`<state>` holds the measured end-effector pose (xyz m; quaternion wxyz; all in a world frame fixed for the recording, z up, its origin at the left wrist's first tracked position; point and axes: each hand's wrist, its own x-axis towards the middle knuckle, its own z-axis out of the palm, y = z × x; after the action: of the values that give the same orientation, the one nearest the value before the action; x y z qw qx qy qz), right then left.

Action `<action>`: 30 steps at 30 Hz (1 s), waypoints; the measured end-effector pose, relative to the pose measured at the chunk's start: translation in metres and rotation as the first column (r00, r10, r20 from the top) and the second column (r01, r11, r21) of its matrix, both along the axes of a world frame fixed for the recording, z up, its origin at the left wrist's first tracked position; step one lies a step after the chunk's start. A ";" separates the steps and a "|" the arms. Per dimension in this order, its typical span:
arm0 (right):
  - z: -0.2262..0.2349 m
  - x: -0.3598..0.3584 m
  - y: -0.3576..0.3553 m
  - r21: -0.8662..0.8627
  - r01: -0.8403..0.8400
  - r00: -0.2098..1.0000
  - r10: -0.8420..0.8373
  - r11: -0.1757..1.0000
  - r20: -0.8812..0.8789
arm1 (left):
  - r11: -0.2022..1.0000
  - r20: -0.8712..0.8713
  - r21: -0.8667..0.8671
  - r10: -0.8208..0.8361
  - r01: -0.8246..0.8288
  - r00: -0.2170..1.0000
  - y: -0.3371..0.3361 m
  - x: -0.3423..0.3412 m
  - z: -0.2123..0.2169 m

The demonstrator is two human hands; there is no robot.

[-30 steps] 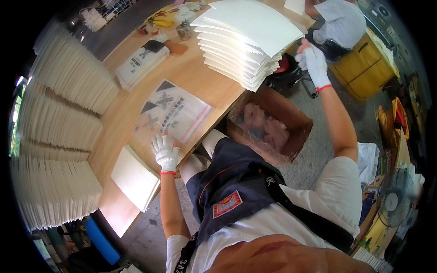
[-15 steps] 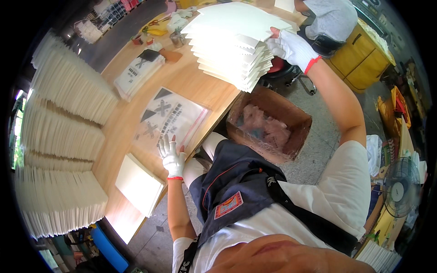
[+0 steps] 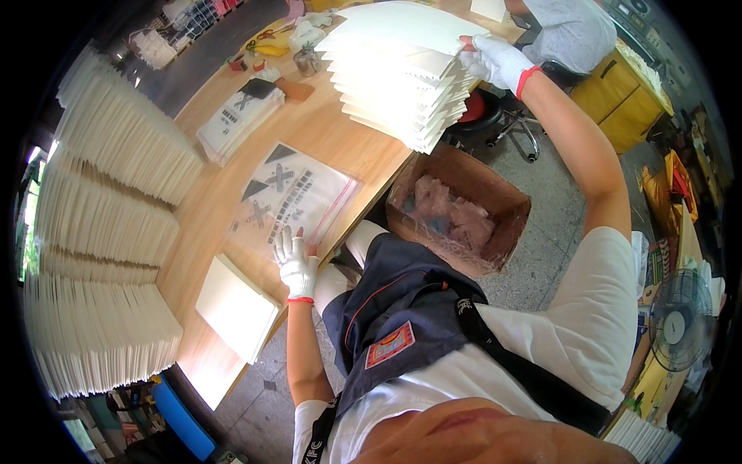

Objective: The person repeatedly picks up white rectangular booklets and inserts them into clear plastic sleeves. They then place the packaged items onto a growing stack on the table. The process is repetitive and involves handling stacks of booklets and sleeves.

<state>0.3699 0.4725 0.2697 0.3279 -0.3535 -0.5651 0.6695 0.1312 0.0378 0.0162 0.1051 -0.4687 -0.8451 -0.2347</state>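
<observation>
My left hand (image 3: 296,262), in a white glove with a red cuff, rests flat on a clear plastic bag with a printed sheet (image 3: 297,193) near the wooden table's front edge (image 3: 371,166). My right hand (image 3: 496,62), gloved the same way, reaches far forward and pinches the top sheet of a tall stack of white boards (image 3: 402,73) at the table's far right. A smaller white stack (image 3: 234,305) lies on the table to the left of my left hand.
Long rows of white stacked sheets (image 3: 100,232) line the left side. An open cardboard box (image 3: 464,213) with plastic inside sits on the floor by my knees. Another person (image 3: 568,31) sits beyond the stack. A yellow cabinet (image 3: 626,100) and a fan (image 3: 680,325) stand at right.
My right hand has moved left from beside the tall white stack onto its top edge and gripped the top sheet. My left hand stays on the printed bag.
</observation>
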 end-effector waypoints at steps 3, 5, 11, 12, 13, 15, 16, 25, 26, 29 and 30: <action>-0.003 -0.002 0.005 -0.044 0.000 0.998 -0.002 0.999 -0.063 | 1.000 0.004 -0.004 -0.008 0.008 1.000 0.000 0.001 -0.002; -0.005 -0.004 0.007 -0.065 -0.002 0.999 -0.001 0.998 -0.052 | 1.000 0.002 -0.009 -0.011 0.011 1.000 0.001 0.001 -0.004; -0.009 0.001 0.017 0.061 -0.084 0.981 0.072 0.995 0.182 | 1.000 0.009 -0.020 -0.012 0.013 1.000 0.001 0.002 -0.008; -0.001 0.000 0.013 0.077 -0.090 0.978 0.073 0.993 0.197 | 1.000 0.013 -0.022 -0.009 0.009 1.000 0.001 0.003 -0.008; 0.004 -0.001 0.012 0.093 -0.095 0.974 0.074 0.991 0.213 | 1.000 0.018 -0.023 -0.006 0.006 1.000 0.000 0.003 -0.009; 0.007 -0.006 0.018 0.057 -0.081 0.989 0.074 0.995 0.126 | 1.000 0.018 -0.023 -0.010 0.011 1.000 0.000 0.002 -0.010; 0.010 -0.010 0.018 0.039 -0.076 0.994 0.073 0.996 0.082 | 1.000 0.018 -0.022 -0.012 0.012 1.000 0.001 0.002 -0.011; 0.021 -0.024 0.045 -0.048 -0.048 0.977 0.037 0.998 -0.208 | 0.998 0.098 0.055 -0.007 0.002 0.995 0.002 -0.003 0.003; 0.025 -0.022 0.047 -0.018 -0.044 0.981 0.040 0.999 -0.191 | 0.995 0.104 0.099 -0.005 -0.006 0.995 0.003 -0.001 0.012; 0.028 -0.032 0.048 0.045 -0.097 0.989 0.101 0.994 -0.111 | 0.957 0.198 0.247 0.102 -0.150 0.975 -0.008 -0.007 0.026; 0.026 -0.036 0.043 0.068 -0.120 0.989 0.125 0.990 -0.075 | 0.947 0.416 0.263 0.061 -0.184 0.908 -0.007 -0.009 0.042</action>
<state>0.3342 0.5158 0.2958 0.3191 -0.2807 -0.5934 0.6835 0.1224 0.0305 0.0585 0.0129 -0.3348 -0.8317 -0.4428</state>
